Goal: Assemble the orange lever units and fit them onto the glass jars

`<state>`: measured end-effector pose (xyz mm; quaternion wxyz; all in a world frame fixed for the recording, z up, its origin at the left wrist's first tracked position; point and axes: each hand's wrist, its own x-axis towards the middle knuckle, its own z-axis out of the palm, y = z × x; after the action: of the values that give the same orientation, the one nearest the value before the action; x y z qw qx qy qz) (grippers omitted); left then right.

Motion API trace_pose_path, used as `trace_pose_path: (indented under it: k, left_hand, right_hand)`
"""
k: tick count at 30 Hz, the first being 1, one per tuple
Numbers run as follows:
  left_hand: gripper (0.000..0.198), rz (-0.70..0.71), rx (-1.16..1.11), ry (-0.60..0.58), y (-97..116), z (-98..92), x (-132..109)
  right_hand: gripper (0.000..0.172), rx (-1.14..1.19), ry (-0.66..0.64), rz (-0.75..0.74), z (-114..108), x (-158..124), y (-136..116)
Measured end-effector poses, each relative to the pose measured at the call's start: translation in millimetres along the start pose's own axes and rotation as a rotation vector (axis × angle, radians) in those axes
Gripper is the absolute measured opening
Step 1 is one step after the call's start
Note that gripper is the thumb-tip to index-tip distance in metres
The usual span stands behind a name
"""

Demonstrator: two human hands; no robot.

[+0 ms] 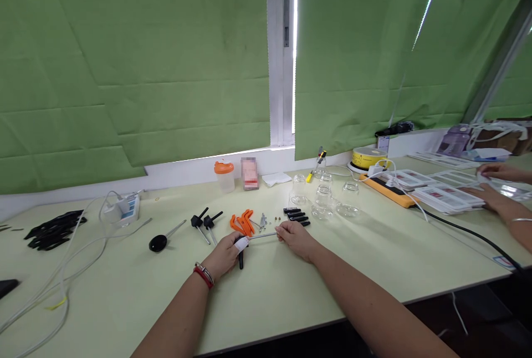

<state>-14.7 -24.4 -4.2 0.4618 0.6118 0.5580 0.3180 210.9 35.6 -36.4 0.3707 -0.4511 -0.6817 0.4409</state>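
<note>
In the middle of the table, a thin metal rod with a black head [264, 235] stretches between my two hands. My left hand [226, 254], its thumb wrapped in white, is closed around the black-headed end; a black bar sticks out below. My right hand [294, 236] pinches the rod's other end. Just beyond lie orange plastic parts [243, 223], small metal pins [262, 221], tiny brass-coloured pieces [277, 219] and black handle-like pieces [296, 216]. Two similar black-headed rods [203, 221] rest left of the orange parts. Farther left is a rod with a round black disc [158, 243].
Glass vessels [323, 197] stand behind the black pieces. A lidded orange cup [224, 176] is near the wall. Black strips [55, 229], white cables and a power strip [127, 209] lie left. At right are an orange power strip [390, 190], printed sheets [449, 197] and another person's hands [486, 194].
</note>
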Motion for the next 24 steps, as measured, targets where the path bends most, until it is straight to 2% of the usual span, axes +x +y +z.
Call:
trace_pose_path:
  k: [14,24]
  left_hand:
    - [0.034,-0.014,-0.037,-0.013,-1.3,-1.2,1.4]
    - [0.035,-0.014,-0.042,0.000,-3.0,-1.8,3.1]
  right_hand:
    - [0.034,0.036,-0.019,0.007,1.4,0.9,2.7]
    - [0.028,0.122,-0.037,-0.006,1.9,0.4,0.9]
